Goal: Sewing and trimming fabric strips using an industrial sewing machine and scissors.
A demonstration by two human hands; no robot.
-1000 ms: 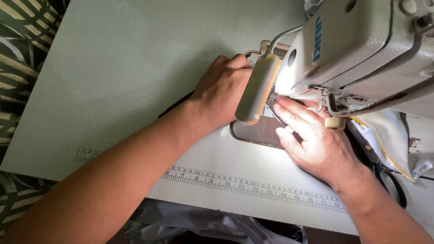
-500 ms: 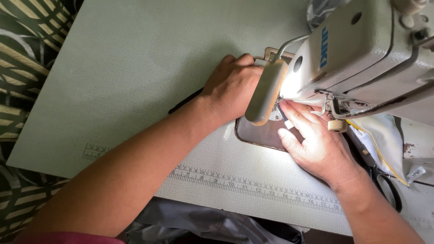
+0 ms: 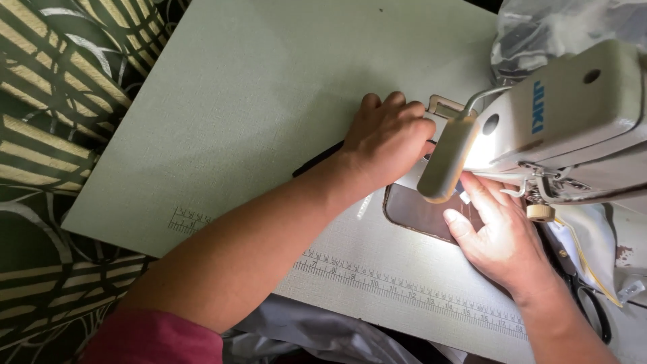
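Head view looks down on a pale green bench with a fine woven texture and printed ruler scales along its near edge; dark fabric with cream curved stripes fills the left side. A cream sewing machine with a rounded tubular lamp juts in from the right, cut off by the frame. Under its head lies a brown leather-like piece with a rounded corner, partly hidden by the lamp. The left hand is curled, fingers bent down beside the machine, though what they press cannot be made out. The right hand lies flat on the brown piece, fingers extended, gripping nothing. Black scissors lie half hidden behind the right wrist.
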